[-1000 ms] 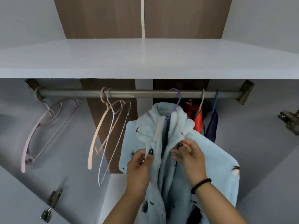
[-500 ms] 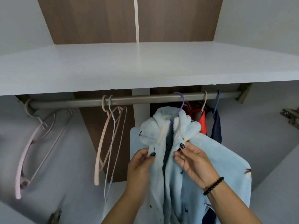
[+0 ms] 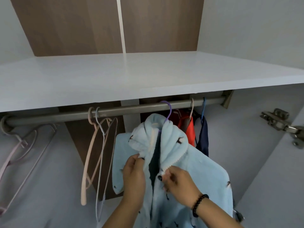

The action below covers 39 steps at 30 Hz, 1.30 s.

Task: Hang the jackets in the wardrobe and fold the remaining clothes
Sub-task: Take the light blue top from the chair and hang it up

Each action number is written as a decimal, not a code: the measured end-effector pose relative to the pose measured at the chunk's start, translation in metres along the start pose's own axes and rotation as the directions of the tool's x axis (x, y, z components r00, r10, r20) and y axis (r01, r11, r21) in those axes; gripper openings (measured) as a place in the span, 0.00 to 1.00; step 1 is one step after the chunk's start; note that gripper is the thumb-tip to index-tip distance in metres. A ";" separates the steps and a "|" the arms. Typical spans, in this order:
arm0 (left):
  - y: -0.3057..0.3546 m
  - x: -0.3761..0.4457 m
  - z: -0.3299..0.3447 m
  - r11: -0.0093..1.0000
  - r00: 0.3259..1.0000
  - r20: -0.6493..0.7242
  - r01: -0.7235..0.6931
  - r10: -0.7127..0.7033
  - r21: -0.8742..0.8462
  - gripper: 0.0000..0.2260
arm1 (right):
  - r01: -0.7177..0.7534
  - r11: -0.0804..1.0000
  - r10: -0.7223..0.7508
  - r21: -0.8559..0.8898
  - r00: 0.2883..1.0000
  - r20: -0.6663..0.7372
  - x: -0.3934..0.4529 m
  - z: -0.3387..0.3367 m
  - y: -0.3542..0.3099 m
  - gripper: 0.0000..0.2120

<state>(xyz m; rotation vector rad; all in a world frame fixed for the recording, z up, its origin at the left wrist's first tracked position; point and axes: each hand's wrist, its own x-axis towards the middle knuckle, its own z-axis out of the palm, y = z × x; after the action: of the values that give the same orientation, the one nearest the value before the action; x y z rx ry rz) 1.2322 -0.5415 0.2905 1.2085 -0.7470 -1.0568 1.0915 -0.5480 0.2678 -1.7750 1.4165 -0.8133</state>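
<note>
- Two hands of mine work at the front of a fluffy blue jacket [image 3: 202, 175], which hangs on a purple hanger [image 3: 169, 111] from the rail [image 3: 131, 108] of the wardrobe, at about 5 o'clock in my view.
- My left hand [image 3: 134, 176] pinches the jacket's left front edge just under the collar, thumb and fingers closed on the fleece.
- My right hand [image 3: 180, 183], with a dark bead bracelet [image 3: 199, 204] on its wrist, pinches the opposite front edge, fingertips curled on the cloth; the two hands sit close together, the dark gap of the jacket's opening between them.
- Behind the jacket, toward 3 o'clock on the rail, hang a red garment [image 3: 189, 129] and a navy one [image 3: 204, 137], touching each other.
- Toward 9 o'clock, two bare hangers, peach [image 3: 88, 162] and white [image 3: 100, 178], hang side by side, and a pink hanger [image 3: 9, 160] hangs at the rail's far left end.
- Above the rail lies a white shelf [image 3: 115, 76].
- At 3 o'clock a metal hinge [image 3: 283, 124] sits on the side panel.
</note>
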 end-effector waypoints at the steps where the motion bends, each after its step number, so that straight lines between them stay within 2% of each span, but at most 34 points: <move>1: 0.000 -0.002 0.001 1.000 1.000 -0.004 -0.027 0.027 0.002 0.07 | -0.013 0.997 0.013 0.075 1.000 -0.004 0.000 0.000 -0.002 0.13; 3: 0.001 -0.006 0.001 0.995 0.996 -0.002 -0.093 0.093 0.022 0.05 | -0.010 0.989 0.014 0.145 1.000 -0.028 0.000 0.000 -0.006 0.13; 4: 0.000 -0.008 0.001 0.990 0.991 0.016 -0.131 0.130 0.043 0.04 | -0.006 0.992 0.012 0.126 0.999 -0.051 -0.001 -0.001 -0.008 0.13; 7: -0.006 -0.016 -0.001 0.945 0.953 0.141 -0.288 0.267 0.156 0.04 | -0.020 0.995 0.010 -0.098 0.994 -0.107 0.001 -0.006 -0.009 0.14; 9: -0.009 -0.022 0.000 0.874 0.897 0.245 -0.423 0.367 0.241 0.07 | -0.034 0.959 0.013 -0.280 0.997 -0.076 0.005 -0.009 -0.011 0.13; 11: -0.011 -0.027 0.002 0.798 0.844 0.301 -0.524 0.443 0.297 0.05 | -0.042 0.952 0.033 -0.303 0.999 -0.035 0.007 -0.013 -0.014 0.13; 12: -0.013 -0.027 0.003 0.781 0.835 0.314 -0.540 0.451 0.313 0.03 | -0.050 0.967 0.048 -0.250 0.999 -0.016 0.007 -0.016 -0.015 0.14; 15: -0.024 -0.024 0.000 0.782 0.870 0.289 -0.489 0.401 0.386 0.10 | -0.111 0.994 0.111 0.004 0.994 0.023 0.004 -0.024 -0.016 0.12; 17: -0.029 -0.022 -0.002 0.784 0.891 0.256 -0.452 0.375 0.425 0.12 | -0.113 0.991 0.112 0.065 0.994 0.015 0.002 -0.026 -0.015 0.11; 21: -0.029 -0.023 -0.001 0.760 0.889 0.243 -0.458 0.388 0.462 0.12 | -0.114 0.976 0.118 0.186 0.993 -0.009 -0.006 -0.026 -0.012 0.13; 27: -0.029 -0.023 -0.002 0.780 0.902 0.228 -0.432 0.367 0.453 0.08 | -0.074 0.978 0.089 0.192 0.994 -0.068 -0.010 -0.026 -0.012 0.12; 33: -0.030 -0.023 0.000 0.840 0.930 0.179 -0.368 0.322 0.399 0.14 | -0.084 0.960 0.100 0.267 0.994 -0.047 -0.014 -0.028 -0.016 0.10; 39: -0.027 -0.021 -0.006 0.923 0.966 0.181 -0.233 0.184 0.305 0.13 | -0.139 0.920 0.157 0.367 0.988 -0.018 -0.012 -0.024 -0.019 0.11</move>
<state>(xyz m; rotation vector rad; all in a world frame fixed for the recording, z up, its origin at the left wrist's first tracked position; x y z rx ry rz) 1.2237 -0.5198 0.2645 1.3011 -1.1766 -0.8733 1.0797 -0.5373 0.2965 -1.3575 1.3108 -0.9715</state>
